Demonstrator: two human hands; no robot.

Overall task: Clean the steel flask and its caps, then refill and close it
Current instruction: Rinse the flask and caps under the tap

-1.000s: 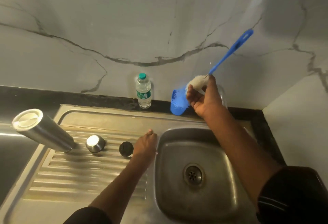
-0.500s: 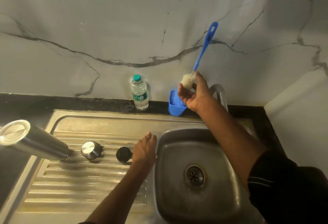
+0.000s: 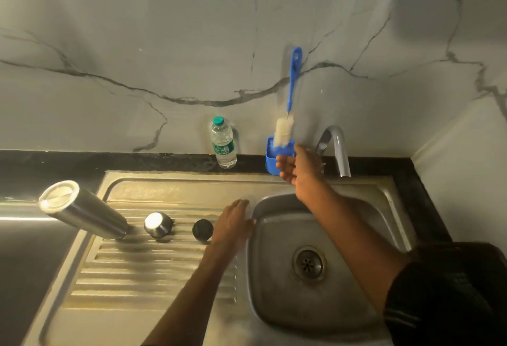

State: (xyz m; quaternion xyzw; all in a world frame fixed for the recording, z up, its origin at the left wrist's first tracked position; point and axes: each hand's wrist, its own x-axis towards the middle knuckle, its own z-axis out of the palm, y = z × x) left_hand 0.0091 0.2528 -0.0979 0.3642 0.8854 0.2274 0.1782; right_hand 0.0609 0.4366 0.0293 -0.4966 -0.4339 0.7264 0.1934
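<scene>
The steel flask (image 3: pixel 82 212) stands upside down on the ribbed drainboard (image 3: pixel 153 271) at the left. Beside it sit a steel cap (image 3: pixel 157 224) and a black inner cap (image 3: pixel 202 230). My left hand (image 3: pixel 233 225) rests flat on the drainboard beside the basin's rim, just right of the black cap. A bottle brush (image 3: pixel 288 109) with a blue handle and white bristles stands upright in a blue holder (image 3: pixel 274 159) against the wall. My right hand (image 3: pixel 297 166) hovers just below and right of the brush, fingers loose, holding nothing.
A small plastic water bottle (image 3: pixel 223 142) with a green cap stands on the black counter ledge at the back. The tap (image 3: pixel 336 148) arches over the sink basin (image 3: pixel 356 277), whose drain (image 3: pixel 307 263) is uncovered. A marble wall rises behind.
My right hand has stood the brush upright in the blue holder and let go of it, dropping slightly away. My left hand has stayed on the drainboard.
</scene>
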